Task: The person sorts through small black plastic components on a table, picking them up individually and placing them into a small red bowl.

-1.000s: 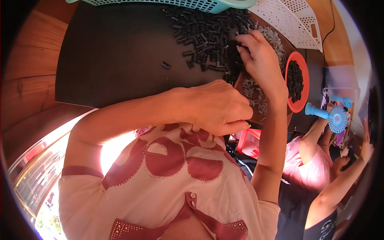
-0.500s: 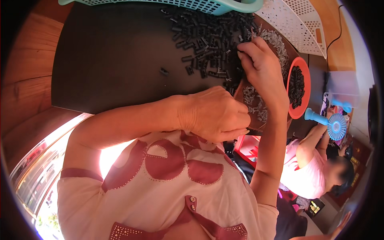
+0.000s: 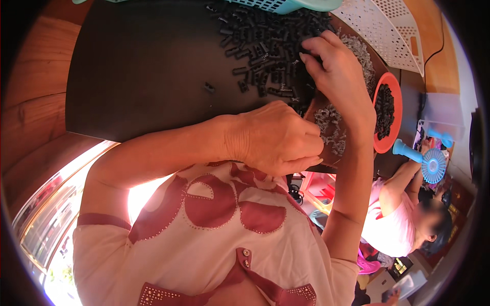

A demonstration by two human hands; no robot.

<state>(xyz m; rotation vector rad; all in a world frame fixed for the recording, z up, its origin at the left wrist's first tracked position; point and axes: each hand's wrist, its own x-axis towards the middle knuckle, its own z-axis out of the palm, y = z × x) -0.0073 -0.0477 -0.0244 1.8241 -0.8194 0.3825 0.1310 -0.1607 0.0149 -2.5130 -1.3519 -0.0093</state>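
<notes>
My left hand is closed in a fist near the table's front edge, before my chest. What its fingers hold, if anything, is hidden. My right hand reaches over the right side of a heap of small black plastic parts, thumb and forefinger bent with a gap between their tips. No part can be made out in it. Small metal springs lie on a brown board beneath my right wrist, with more clear or silvery springs beyond it. One black part lies alone left of the heap.
A teal basket stands at the far edge. To the right is an orange-red bowl of black parts, with a white perforated basket behind it. A blue fan and another person are farther right.
My right hand has moved slightly farther away over the heap, its thumb and forefinger still bent. My left fist stays almost in place. The view has shifted a little.
</notes>
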